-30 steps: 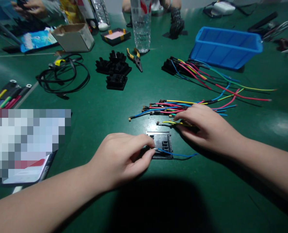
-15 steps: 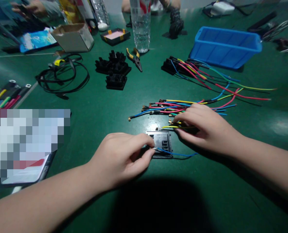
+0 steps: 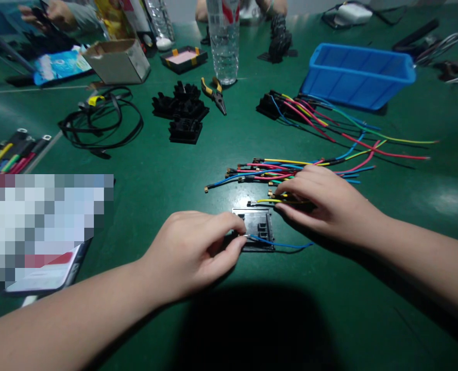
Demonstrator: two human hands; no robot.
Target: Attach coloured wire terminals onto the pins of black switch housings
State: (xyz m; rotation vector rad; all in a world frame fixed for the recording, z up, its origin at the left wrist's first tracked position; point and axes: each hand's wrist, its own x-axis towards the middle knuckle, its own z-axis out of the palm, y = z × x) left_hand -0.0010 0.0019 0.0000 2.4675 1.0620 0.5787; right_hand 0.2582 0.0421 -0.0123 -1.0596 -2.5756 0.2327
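Head view: your black connector housing [image 3: 257,229] lies flat, square, slotted; blue wire [image 3: 286,245] trails right of it. Your left hand [image 3: 192,252] pinches that wire at housing's left edge. Your right hand [image 3: 325,201] pinches yellow wire [image 3: 263,201] just beyond housing. Blue bin [image 3: 358,74] far beyond housing, contents hidden by its wall. Your thumb covers housing's left edge.

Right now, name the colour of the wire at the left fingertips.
Blue wire; head view.
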